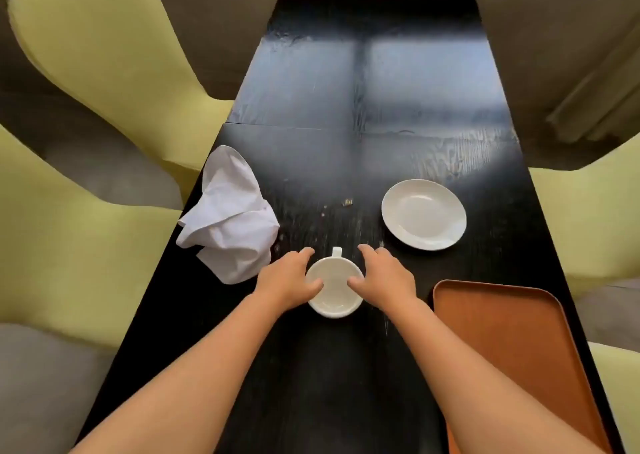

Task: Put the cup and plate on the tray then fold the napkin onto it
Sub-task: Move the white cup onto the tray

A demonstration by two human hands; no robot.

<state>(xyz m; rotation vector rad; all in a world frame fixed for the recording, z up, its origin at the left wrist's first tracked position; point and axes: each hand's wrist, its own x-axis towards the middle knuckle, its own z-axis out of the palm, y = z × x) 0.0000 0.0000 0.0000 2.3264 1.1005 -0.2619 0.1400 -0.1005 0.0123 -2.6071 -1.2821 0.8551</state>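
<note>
A white cup [334, 289] stands upright on the black table, its handle pointing away from me. My left hand [289, 279] wraps its left side and my right hand [382, 277] wraps its right side, thumbs on the near rim. A white plate [424, 214] lies empty on the table, beyond and right of the cup. An orange tray [512, 343] lies empty at the near right, partly crossed by my right forearm. A crumpled white napkin [230, 216] lies at the table's left edge.
The long black table [363, 90] stretches away from me. Yellow-green chairs stand on the left [90, 59] and on the right [588, 218]. A few crumbs [346, 203] lie between napkin and plate.
</note>
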